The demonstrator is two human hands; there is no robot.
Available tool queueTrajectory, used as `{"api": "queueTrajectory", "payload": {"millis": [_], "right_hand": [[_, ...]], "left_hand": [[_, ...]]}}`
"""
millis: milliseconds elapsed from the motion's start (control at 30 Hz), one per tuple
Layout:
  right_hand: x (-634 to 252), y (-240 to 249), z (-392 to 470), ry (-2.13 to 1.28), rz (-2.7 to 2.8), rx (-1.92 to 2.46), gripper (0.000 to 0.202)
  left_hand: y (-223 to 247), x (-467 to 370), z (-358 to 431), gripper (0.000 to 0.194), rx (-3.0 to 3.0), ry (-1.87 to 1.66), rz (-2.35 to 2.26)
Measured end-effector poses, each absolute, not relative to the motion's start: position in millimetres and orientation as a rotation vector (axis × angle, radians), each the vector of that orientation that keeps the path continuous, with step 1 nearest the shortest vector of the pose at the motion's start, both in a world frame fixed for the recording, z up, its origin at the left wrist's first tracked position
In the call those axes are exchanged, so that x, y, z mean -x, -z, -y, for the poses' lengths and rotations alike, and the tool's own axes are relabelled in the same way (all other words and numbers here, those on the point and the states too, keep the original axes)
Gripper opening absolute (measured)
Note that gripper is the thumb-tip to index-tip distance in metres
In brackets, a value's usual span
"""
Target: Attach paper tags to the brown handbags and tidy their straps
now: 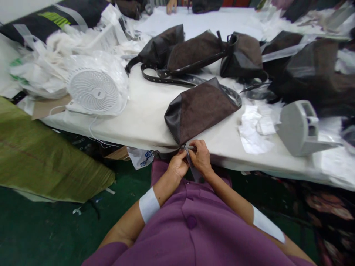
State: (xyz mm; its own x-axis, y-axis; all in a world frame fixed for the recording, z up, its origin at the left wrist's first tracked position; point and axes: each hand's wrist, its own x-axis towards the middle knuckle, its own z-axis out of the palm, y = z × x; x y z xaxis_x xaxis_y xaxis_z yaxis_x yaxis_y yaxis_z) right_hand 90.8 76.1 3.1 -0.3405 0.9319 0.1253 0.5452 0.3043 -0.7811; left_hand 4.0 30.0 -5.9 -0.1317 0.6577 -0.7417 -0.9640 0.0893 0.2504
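Note:
A dark brown suede-like handbag point(209, 109) with black leather-like ends lies on its side at the table's front edge. Just below its near corner, both my hands meet. My left hand point(179, 163) is closed, its thumb and finger pinching the strap end by the bag's corner. My right hand point(200, 156) pinches a thin grey strip point(191, 164) that hangs down between the hands toward my lap. A dark strap point(166, 154) runs from the fingers to the left along the table edge. The exact point of contact is small and partly covered by the fingers.
Behind lie more brown and black bags point(194, 51) with a studded strap point(166, 79). On the left are a white fan point(97, 92) in plastic and a green sack point(41, 155). A grey tape dispenser point(299, 127) and white papers point(255, 129) are at right. Across the table a person's hand point(172, 5) shows.

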Motion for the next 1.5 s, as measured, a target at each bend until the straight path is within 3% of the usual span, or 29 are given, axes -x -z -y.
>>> {"api": "queueTrajectory", "payload": {"millis": [100, 333, 633, 767, 1000, 1267, 1500], "right_hand": [[-92.6, -4.8, -82.1, -0.865, 2.161, 1.281, 0.012], [-96.7, -18.9, -102.3, -1.265, 2.295, 1.16, 0.025], [-90.0, -7.0, -99.1, -1.97, 1.596, 1.246, 0.02], [-88.5, -2.8, -99.2, -1.9, 1.653, 1.299, 0.018], [-88.6, -10.5, -95.5, -1.331, 2.016, 1.486, 0.017], [-87.2, -3.8, -91.7, -1.667, 1.7, 1.504, 0.016], [-86.5, -9.0, -84.6, -1.759, 1.543, 1.481, 0.021]], "left_hand": [[9.8, -3.9, -30.8, 0.013, 0.452, -1.508, -0.857], [7.2, -6.3, -28.7, 0.018, 0.379, -1.511, -0.966], [1.5, 3.8, -16.4, 0.016, 0.398, -1.395, -1.018], [5.2, 1.9, -12.6, 0.021, 0.343, -1.45, -1.044], [18.3, -7.7, -12.7, 0.025, 0.205, -1.623, -1.032], [33.1, -6.2, -20.2, 0.024, 0.202, -1.55, -0.879], [39.3, -4.9, -22.4, 0.025, 0.182, -1.516, -0.884]]}}
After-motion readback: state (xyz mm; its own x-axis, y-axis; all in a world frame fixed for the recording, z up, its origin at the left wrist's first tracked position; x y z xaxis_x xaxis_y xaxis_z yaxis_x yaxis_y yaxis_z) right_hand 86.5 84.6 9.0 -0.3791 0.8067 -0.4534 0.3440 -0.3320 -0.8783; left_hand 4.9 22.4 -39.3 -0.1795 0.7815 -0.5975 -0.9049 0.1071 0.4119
